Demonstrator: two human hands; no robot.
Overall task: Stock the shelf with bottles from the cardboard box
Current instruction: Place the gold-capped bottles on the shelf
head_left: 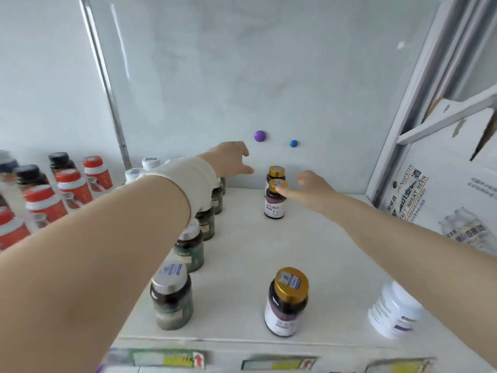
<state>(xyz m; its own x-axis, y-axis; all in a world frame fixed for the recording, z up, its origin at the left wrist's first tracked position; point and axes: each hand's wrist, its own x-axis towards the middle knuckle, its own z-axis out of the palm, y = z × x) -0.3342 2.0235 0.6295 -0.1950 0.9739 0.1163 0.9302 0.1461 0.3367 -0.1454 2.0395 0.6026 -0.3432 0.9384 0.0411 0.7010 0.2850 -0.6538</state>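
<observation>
Three price labels (166,359) line the front lip of the white shelf (242,265). Just behind them stands the front gold-capped bottle (286,302), upright. To its right a blurred white bottle (395,310) sits tilted near the shelf edge. To its left a row of dark green bottles (172,300) runs toward the back panel. Four can be counted; the left forearm hides any others.

Well behind the front gold-capped bottle, two more gold-capped bottles stand one behind the other: the nearer rear bottle (274,204) and the far rear bottle (277,171). That makes three gold-capped bottles in all.

The right hand (313,188) reaches in behind and to its right. Its fingers are loosely spread and grip nothing, with one fingertip against the nearer rear bottle just under the cap. The left hand (232,157), with a white wristband (188,181), hovers behind and to its left, fingers open and empty.

Far right of it leans the printed cardboard box (443,184). On the back panel beyond it are two magnets, a purple magnet (259,136) and a blue magnet (293,143). Far left, at least four red-capped bottles (72,184) stand.
</observation>
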